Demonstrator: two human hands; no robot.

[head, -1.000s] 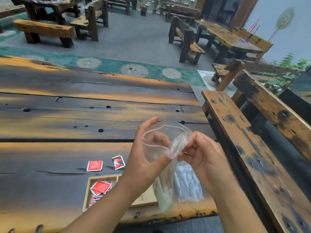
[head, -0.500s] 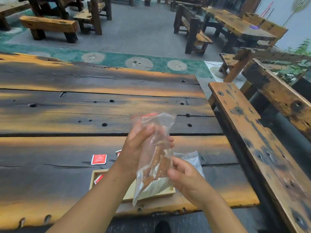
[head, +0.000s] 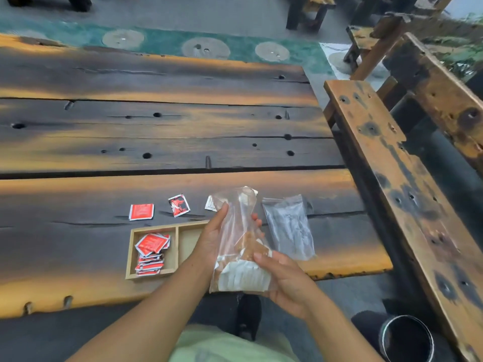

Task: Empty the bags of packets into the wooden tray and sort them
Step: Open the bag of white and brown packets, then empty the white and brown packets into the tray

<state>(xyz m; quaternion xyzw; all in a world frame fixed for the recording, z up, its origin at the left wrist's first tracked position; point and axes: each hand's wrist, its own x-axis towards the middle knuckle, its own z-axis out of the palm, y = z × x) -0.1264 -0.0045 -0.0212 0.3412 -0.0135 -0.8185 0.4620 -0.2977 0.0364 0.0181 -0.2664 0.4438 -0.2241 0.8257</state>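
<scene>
Both hands hold a clear plastic bag point(head: 239, 254) of white and brown packets above the table's near edge. My left hand point(head: 213, 239) grips its left side and my right hand point(head: 285, 278) cups its bottom right corner. Behind the bag sits the wooden tray point(head: 154, 275); its left compartment holds several red packets point(head: 151, 250), the middle compartment point(head: 188, 241) looks bare, and the rest is hidden. Two red packets point(head: 141, 211) point(head: 178, 205) and a white packet point(head: 210, 203) lie on the table beyond the tray.
An empty clear bag point(head: 288, 227) lies flat on the table to the right of the tray. A long wooden bench point(head: 386, 163) runs along the table's right end. A dark round bin point(head: 406, 338) stands on the floor at lower right.
The bag has come down from chest height toward the tray. My right hand shifted from the bag's mouth to its bottom, and the view tilted down toward the table.
</scene>
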